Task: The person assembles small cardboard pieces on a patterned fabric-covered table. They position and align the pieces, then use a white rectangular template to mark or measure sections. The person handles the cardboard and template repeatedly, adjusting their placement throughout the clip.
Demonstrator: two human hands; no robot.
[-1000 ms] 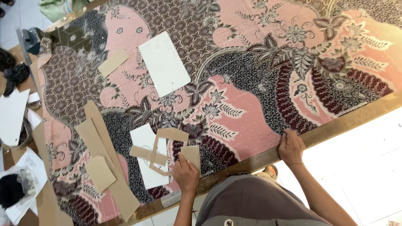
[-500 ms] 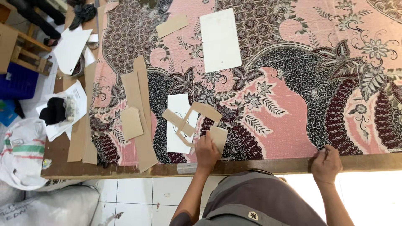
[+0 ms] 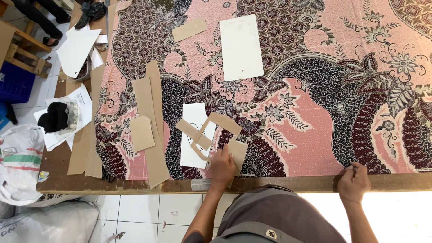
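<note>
A pink, maroon and black batik cloth (image 3: 288, 112) lies spread over a wooden table (image 3: 270, 183). My left hand (image 3: 222, 166) rests near the front edge, fingers on a small tan cardboard pattern piece (image 3: 238, 150). Beside that piece lie a cardboard frame shape (image 3: 211, 130) and a white sheet (image 3: 195, 135). My right hand (image 3: 354, 182) is closed on the cloth's front edge at the table's rim, further right.
Long cardboard strips (image 3: 150, 121) and a tag-shaped piece (image 3: 141, 132) lie at the left. A white card (image 3: 241, 47) and a tan piece (image 3: 189, 29) sit further back. Papers, a black item (image 3: 55, 117) and white sacks (image 3: 20, 162) are at the far left.
The view has swung and moved closer, so the table edge now runs level. Both hands keep their places, the left on the cardboard piece and the right on the cloth edge.
</note>
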